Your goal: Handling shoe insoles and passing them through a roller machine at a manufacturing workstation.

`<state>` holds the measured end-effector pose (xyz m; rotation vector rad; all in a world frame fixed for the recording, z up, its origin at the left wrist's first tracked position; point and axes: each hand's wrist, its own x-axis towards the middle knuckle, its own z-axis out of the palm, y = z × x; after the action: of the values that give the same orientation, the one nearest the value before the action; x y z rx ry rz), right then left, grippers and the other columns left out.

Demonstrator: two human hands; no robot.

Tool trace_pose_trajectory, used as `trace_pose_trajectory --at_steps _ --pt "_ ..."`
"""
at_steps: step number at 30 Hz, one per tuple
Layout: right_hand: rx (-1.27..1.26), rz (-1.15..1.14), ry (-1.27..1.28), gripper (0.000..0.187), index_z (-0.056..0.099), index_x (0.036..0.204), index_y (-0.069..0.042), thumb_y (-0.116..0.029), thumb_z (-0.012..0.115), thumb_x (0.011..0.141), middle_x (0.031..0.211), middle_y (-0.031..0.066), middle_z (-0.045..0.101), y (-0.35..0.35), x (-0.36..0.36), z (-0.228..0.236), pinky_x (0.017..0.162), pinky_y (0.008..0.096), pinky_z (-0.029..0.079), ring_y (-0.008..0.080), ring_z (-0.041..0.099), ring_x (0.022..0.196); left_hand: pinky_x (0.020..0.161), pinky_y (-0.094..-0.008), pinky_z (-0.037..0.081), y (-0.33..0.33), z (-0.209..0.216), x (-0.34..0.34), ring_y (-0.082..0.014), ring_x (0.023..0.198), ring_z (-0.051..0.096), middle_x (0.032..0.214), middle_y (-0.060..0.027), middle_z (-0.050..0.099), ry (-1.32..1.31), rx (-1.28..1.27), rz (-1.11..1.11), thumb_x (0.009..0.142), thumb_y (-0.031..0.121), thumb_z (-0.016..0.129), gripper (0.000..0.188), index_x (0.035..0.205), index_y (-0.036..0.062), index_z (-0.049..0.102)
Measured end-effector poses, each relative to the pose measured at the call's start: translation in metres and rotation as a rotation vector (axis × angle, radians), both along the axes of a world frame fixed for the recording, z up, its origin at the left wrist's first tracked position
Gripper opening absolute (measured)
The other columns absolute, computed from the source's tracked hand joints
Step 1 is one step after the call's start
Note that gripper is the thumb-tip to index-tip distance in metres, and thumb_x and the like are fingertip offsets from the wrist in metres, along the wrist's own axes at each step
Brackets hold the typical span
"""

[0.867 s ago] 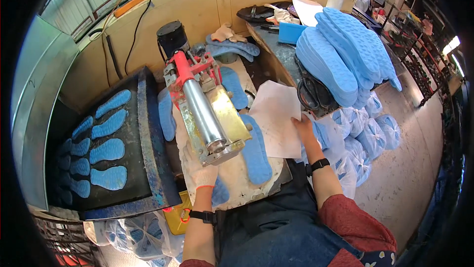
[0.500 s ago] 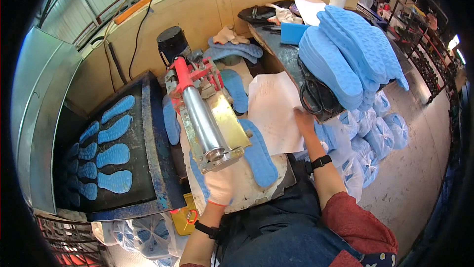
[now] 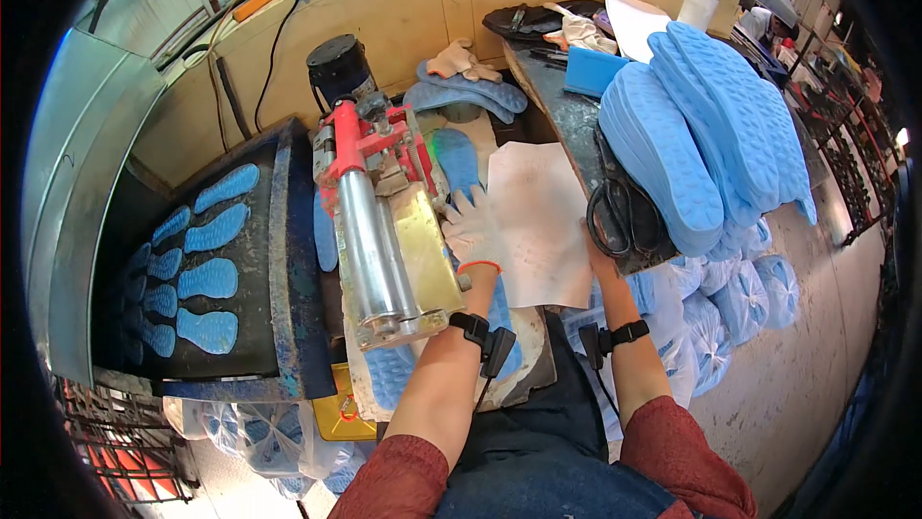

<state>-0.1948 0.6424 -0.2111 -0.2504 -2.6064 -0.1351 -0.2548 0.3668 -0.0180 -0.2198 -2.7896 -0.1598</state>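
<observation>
My left hand (image 3: 471, 229), in a pale glove with an orange cuff, has its fingers spread beside the left edge of a white paper sheet (image 3: 538, 221). Behind its fingertips lies a blue insole (image 3: 457, 156); another blue insole (image 3: 389, 377) lies nearer me, partly under the machine. At the sheet's right edge my right hand (image 3: 601, 258), bare, grips the paper, its fingertips mostly hidden. Left of my left hand stands a hand-stamping machine (image 3: 365, 241) with a red frame, a silver cylinder and a brass-coloured plate.
A dark conveyor bed (image 3: 254, 327) at left carries several blue insoles. On the right table, black-handled scissors (image 3: 629, 217) lie beside a tall stack of blue insoles (image 3: 663, 154). Bagged insoles (image 3: 735, 298) sit on the floor. A black pot (image 3: 341, 68) stands behind the machine.
My left hand has moved from the machine's near end, right and away from me, to beside the sheet. My right hand stays at the sheet's right edge. The view has shifted slightly.
</observation>
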Motion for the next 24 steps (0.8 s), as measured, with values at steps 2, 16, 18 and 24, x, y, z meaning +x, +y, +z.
trace_pose_trajectory --at_steps 2,16,18,24 --pt "-0.308 0.014 -0.027 0.046 0.049 0.13 -0.001 -0.012 0.053 0.085 0.125 0.0238 0.054 -0.026 0.008 0.042 0.101 0.0425 0.041 0.0337 0.052 0.118 0.083 -0.0463 0.05 -0.006 0.018 -0.005 -0.0385 0.113 0.054 0.132 -0.0189 0.047 -0.251 0.098 0.019 0.083 0.015 0.06 0.049 0.126 0.0051 0.038" --pt "-1.275 -0.156 0.161 0.035 0.064 0.104 0.003 -0.015 0.054 0.076 0.098 0.0255 0.066 -0.128 -0.084 0.154 0.085 0.043 0.048 0.0418 0.063 0.095 0.07 -0.0401 0.053 0.004 0.028 0.031 -0.033 0.096 0.062 0.108 -0.0144 0.059 0.314 0.335 -0.058 0.079 0.012 0.06 0.036 0.112 0.0044 0.048" --pt "-1.15 -0.116 0.219 0.031 0.064 0.1 0.003 -0.015 0.055 0.076 0.096 0.0254 0.066 -0.105 -0.096 0.13 0.081 0.0425 0.049 0.0429 0.063 0.09 0.066 -0.0361 0.054 0.016 0.034 0.038 -0.0286 0.093 0.063 0.102 -0.0116 0.059 0.408 0.225 -0.119 0.076 0.012 0.062 0.029 0.104 0.0073 0.054" --pt "-1.19 -0.044 0.508 0.032 0.064 0.101 0.002 -0.015 0.055 0.076 0.095 0.0262 0.066 -0.086 -0.095 0.092 0.08 0.0429 0.05 0.0406 0.064 0.09 0.057 -0.03 0.052 0.018 0.064 0.098 -0.0222 0.076 0.057 0.083 -0.0065 0.051 0.225 0.113 -0.297 0.075 0.011 0.058 0.014 0.088 0.0095 0.054"
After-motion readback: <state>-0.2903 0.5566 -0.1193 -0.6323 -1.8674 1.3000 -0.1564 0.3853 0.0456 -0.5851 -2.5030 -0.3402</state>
